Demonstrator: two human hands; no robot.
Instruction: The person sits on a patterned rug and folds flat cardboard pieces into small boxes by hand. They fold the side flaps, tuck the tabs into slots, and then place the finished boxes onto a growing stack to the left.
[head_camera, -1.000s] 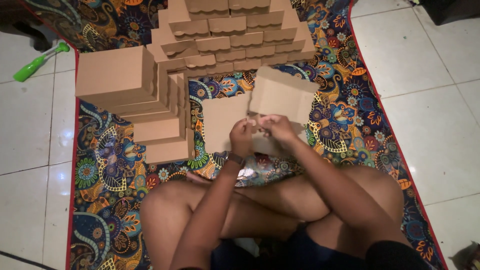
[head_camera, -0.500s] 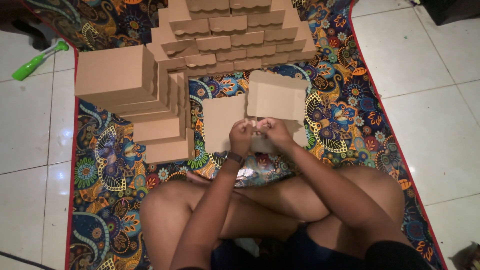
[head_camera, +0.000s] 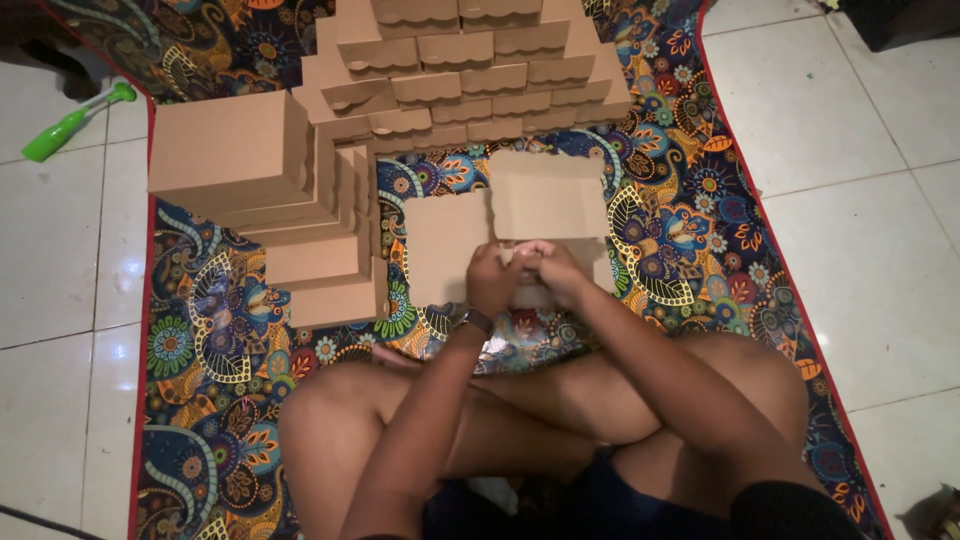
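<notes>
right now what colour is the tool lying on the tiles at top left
Bright green tool, with a paler green tip; the head view shows it on the white tiles.

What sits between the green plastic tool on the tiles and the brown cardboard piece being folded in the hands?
In the head view, the stepped stack of brown cardboard boxes lies between the green tool and the held cardboard piece.

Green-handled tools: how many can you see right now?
1. A green-handled tool lies on the white tile floor at the far left, just off the patterned mat. Others may be hidden behind the stacked cardboard boxes.
</notes>
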